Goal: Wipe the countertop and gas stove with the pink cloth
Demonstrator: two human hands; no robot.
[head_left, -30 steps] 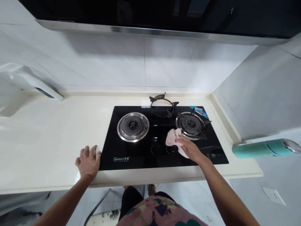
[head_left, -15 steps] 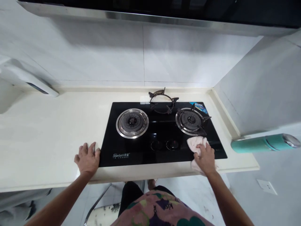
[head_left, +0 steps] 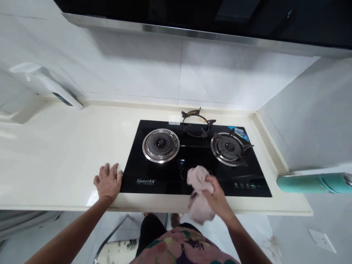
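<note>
One pink cloth [head_left: 201,206], clamped in the right hand [head_left: 217,198], points its long axis toward the person [head_left: 184,245].

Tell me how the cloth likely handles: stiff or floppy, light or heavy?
Likely floppy: the cloth bunches in the right hand, its lower part hanging loose. Probably light for its size, as it looks like thin fabric held up one-handed.

Cream countertop [head_left: 68,157]: black gas hob [head_left: 196,156] set in, loose pan support [head_left: 191,113] straddling hob's rear edge, teal bottle [head_left: 302,183] near right end, left hand [head_left: 108,184] resting beside hob.
</note>
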